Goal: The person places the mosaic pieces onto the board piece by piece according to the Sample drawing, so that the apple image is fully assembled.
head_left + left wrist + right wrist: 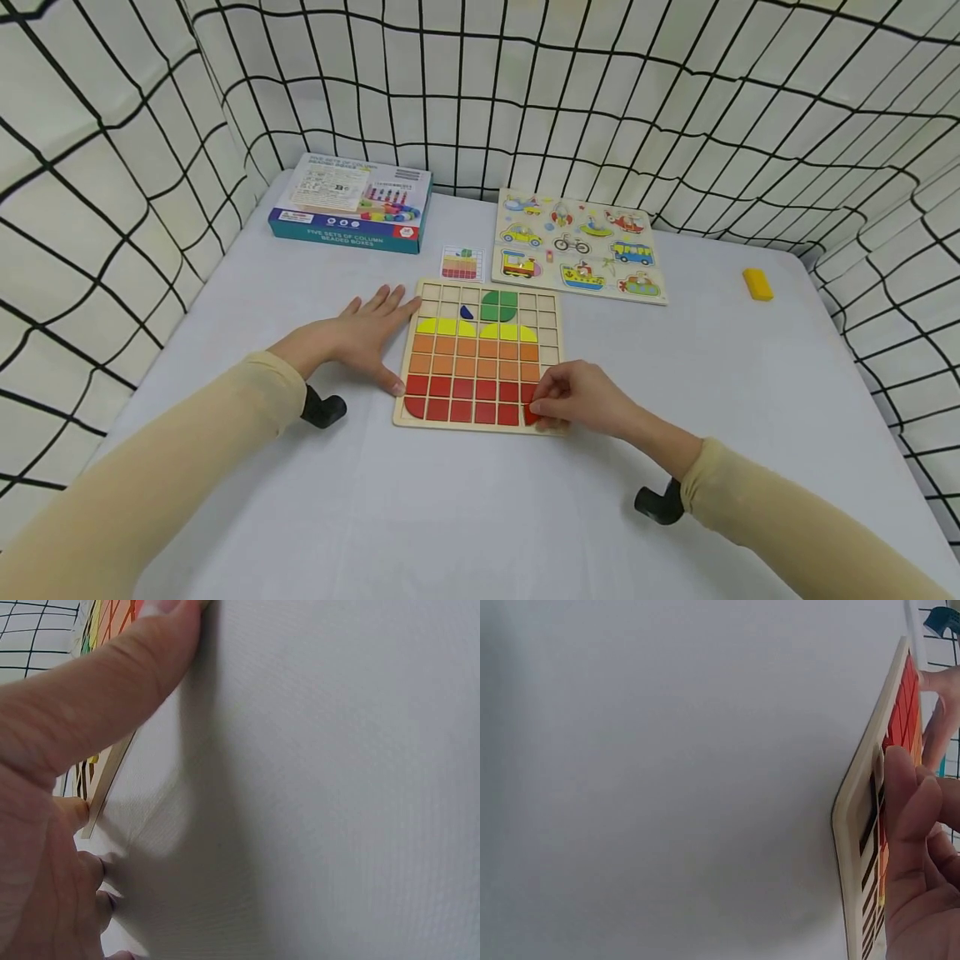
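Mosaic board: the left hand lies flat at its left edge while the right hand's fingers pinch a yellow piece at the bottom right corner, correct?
Not quite. In the head view the piece is red, not yellow. The left hand does lie flat at the mosaic board's left edge, and the right hand pinches at the bottom right corner.

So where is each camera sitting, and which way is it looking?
Head: worn on the person's head, looking forward and down at the puzzle board on the table; both sleeved arms show, with the left hand and right hand.
Left wrist: at the left hand, looking low across the table; thumb and fingertips fill the left side against the board's edge.
Right wrist: at the right hand, looking low across the table; its fingers pinch at the board's corner.
Shared: all three see the board and tablecloth.
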A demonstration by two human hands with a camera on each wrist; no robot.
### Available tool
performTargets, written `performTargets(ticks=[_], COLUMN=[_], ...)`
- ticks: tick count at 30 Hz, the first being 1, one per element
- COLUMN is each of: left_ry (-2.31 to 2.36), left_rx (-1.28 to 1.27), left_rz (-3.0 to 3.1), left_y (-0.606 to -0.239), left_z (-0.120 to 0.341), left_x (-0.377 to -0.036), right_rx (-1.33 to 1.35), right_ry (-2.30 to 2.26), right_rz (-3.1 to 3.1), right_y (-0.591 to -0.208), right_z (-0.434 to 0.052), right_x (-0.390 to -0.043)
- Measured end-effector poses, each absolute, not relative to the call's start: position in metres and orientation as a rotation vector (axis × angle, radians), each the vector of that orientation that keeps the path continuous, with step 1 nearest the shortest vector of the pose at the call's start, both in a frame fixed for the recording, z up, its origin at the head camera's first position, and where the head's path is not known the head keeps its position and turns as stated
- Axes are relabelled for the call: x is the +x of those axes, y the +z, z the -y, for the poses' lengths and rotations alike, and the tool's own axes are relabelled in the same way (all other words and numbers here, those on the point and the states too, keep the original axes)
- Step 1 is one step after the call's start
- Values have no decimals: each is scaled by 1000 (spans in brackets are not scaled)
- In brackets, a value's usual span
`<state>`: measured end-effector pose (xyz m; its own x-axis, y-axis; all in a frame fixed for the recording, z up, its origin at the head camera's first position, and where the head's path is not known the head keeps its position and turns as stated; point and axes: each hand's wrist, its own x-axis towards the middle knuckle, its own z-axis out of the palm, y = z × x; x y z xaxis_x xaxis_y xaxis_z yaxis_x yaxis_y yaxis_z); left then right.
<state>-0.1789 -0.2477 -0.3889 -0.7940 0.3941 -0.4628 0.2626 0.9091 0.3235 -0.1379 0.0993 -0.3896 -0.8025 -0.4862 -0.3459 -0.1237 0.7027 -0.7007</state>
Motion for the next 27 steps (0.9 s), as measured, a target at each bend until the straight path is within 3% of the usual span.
performTargets(ticks=[27], left_ry=[332], left_rx=[469], left_rz=[-2544], left_y=[-388], left_z=[248], left_x=[-178], right_rx=[-624], right_ry=[-650], right_rz=[-2658], right_y=[-394], right_z=[-95], right_x=[-131])
